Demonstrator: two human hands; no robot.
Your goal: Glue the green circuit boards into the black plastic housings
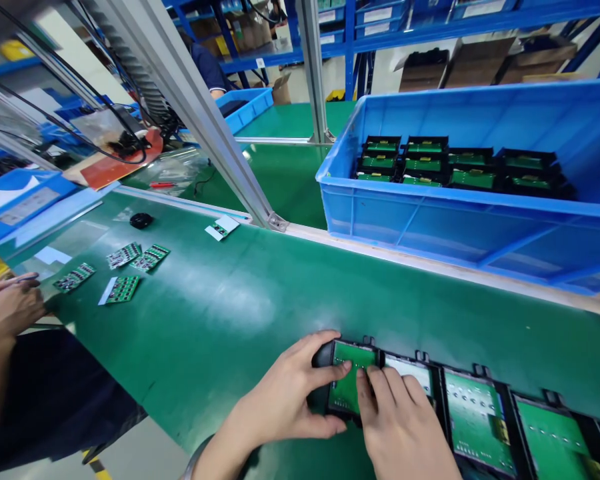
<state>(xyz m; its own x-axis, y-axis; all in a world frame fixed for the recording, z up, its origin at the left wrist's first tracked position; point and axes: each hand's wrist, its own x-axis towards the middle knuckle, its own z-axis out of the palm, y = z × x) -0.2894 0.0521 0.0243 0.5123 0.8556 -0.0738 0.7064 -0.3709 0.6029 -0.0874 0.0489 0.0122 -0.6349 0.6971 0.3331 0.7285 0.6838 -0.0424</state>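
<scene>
Hands at bottom centre of frame: left hand [285, 393] grasps black module w/ green circuit board [349, 383]; right hand [400, 427] fingers press its top. Blue bin [430, 220] upper right.

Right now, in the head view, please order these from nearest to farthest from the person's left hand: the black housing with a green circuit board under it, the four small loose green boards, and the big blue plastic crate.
1. Black housing with green circuit board: under the left hand, touching it.
2. Four small loose green boards: far left on the green belt.
3. Big blue plastic crate: behind the belt, right.
</scene>
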